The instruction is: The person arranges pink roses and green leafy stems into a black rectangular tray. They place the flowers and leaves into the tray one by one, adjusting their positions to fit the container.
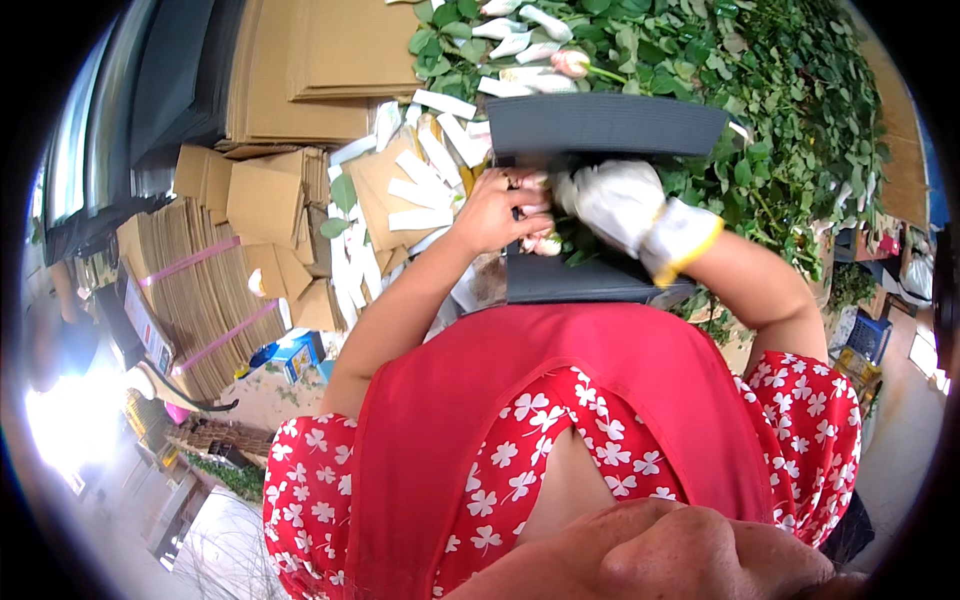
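My bare left hand (490,212) has its fingers curled around several pale pink rose heads (540,242) between two parts of a black stand. My right hand (612,208), in a white glove with a yellow cuff, is just right of the roses over green leaves; its fingertips are blurred, so what they grip is unclear. The stand's upper black part (605,125) lies beyond my hands, and its lower part (590,282) is nearer my body, against the red apron.
Leafy rose stems (770,150) fill the right and back, with white-wrapped buds (510,45) among them. At left are flat cardboard stacks (180,280), white strips (415,190) on cardboard, and a blue box (297,355). A blue crate (868,335) is at the far right.
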